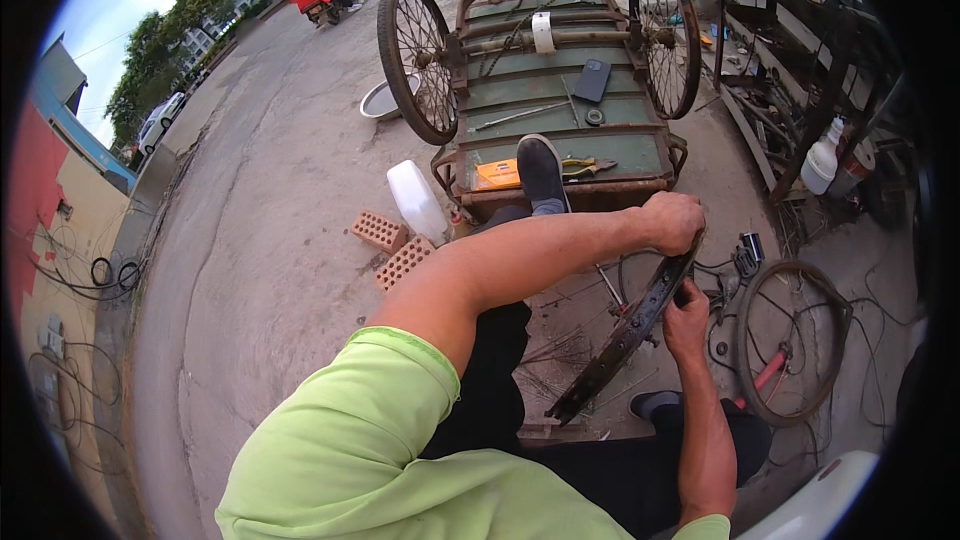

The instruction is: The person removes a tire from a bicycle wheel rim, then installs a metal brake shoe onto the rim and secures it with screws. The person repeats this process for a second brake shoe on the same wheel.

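Observation:
A dark, worn wheel rim stands on edge between my legs, its row of spoke holes facing me. At its top, my left hand is closed around the rim's edge. My right hand sits lower, against the rim's right side, with thumb and fingers pinched together. Whatever lies in that pinch is too small to make out. Thin loose spokes spread on the ground to the left of the rim. The hub area is partly hidden behind the rim.
Ahead lies an upturned cart with two spoked wheels; a phone, pliers and an orange packet rest on it. Perforated bricks and a white jug stand left. A tyre and a scrap rack are right.

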Available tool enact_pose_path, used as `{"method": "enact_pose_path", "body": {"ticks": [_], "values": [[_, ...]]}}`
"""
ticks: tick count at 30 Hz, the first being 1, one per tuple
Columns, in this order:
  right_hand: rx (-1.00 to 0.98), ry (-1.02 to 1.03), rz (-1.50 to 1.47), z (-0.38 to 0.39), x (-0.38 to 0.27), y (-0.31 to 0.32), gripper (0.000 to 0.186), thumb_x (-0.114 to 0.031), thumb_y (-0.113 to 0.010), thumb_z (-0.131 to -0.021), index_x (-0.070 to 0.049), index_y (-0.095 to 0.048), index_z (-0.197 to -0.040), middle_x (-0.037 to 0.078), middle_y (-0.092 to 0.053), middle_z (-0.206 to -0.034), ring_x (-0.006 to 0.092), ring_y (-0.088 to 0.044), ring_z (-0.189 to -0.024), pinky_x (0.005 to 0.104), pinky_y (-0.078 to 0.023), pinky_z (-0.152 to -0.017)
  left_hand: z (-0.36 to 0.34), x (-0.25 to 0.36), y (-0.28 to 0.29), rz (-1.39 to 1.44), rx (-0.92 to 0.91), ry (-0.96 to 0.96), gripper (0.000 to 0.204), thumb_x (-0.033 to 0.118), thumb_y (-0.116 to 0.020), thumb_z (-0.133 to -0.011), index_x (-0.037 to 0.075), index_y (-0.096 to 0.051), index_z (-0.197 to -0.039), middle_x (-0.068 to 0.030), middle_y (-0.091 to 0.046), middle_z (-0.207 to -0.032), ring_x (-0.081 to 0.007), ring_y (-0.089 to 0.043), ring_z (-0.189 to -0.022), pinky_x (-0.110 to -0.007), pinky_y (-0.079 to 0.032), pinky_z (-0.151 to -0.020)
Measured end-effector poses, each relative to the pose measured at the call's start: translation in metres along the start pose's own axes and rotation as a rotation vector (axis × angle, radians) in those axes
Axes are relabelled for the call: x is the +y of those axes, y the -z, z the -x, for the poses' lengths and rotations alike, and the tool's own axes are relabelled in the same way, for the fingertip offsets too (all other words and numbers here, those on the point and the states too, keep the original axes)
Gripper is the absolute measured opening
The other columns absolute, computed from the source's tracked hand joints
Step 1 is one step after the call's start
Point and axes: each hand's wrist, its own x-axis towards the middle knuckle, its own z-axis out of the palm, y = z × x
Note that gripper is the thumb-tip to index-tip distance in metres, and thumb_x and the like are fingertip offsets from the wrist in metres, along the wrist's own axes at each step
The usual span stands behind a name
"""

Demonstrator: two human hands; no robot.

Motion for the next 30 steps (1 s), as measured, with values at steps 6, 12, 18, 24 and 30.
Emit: {"method": "enact_pose_path", "body": {"ticks": [6,12,18,24,30], "values": [[-0.041,-0.029,0.083,0.0,-0.001,0.002,0.016,-0.012,-0.07,-0.097,0.003,-0.073,-0.103,0.002,-0.068,-0.081,0.0078,-0.058,-0.078,0.0316,-0.049,-0.069,0.002,-0.009,0.0,-0.045,-0.028,-0.076,0.027,0.018,-0.072,-0.077,0.006,-0.08,-0.1,-0.0185,-0.071,-0.112,-0.04,-0.066,-0.113,-0.048,-0.055,-0.099],[-0.046,-0.025,0.029,0.002,-0.007,0.008,0.022,-0.012,-0.07,-0.099,0.004,-0.075,-0.113,0.005,-0.077,-0.094,0.0069,-0.063,-0.087,0.0301,-0.054,-0.077,0.015,-0.001,0.017,0.079,-0.004,-0.088,0.03,0.024,-0.076,-0.089,0.01,-0.081,-0.115,-0.0174,-0.072,-0.114,-0.0371,-0.067,-0.113,-0.046,-0.054,-0.1],[-0.008,-0.02,-0.099,-0.004,0.004,0.009,0.024,-0.015,-0.072,-0.101,0.005,-0.075,-0.114,0.003,-0.077,-0.097,0.0065,-0.064,-0.089,0.0287,-0.054,-0.079,0.031,-0.008,0.02,0.334,0.005,0.142,0.037,0.032,-0.077,-0.096,0.004,-0.077,-0.121,-0.0164,-0.076,-0.102,-0.0322,-0.074,-0.093,-0.043,-0.057,-0.088],[-0.006,-0.042,-0.159,-0.004,-0.002,0.01,0.024,-0.017,-0.073,-0.101,0.005,-0.075,-0.111,0.003,-0.077,-0.093,0.0062,-0.064,-0.085,0.0281,-0.054,-0.075,0.052,0.021,0.019,0.767,-0.17,0.403,0.042,0.026,-0.074,-0.101,-0.006,-0.069,-0.127,-0.0093,-0.072,-0.09,-0.016,-0.07,-0.074,-0.032,-0.06,-0.062],[0.01,0.031,-0.095,-0.006,-0.013,0.018,0.026,-0.02,-0.073,-0.101,0.005,-0.077,-0.109,0.003,-0.078,-0.091,0.0064,-0.064,-0.081,0.0286,-0.055,-0.072,0.05,0.031,0.024,0.803,-0.119,0.383,0.028,0.019,-0.071,-0.101,-0.006,-0.072,-0.113,-0.0072,-0.07,-0.084,-0.0129,-0.066,-0.064,-0.029,-0.057,-0.058]]}}
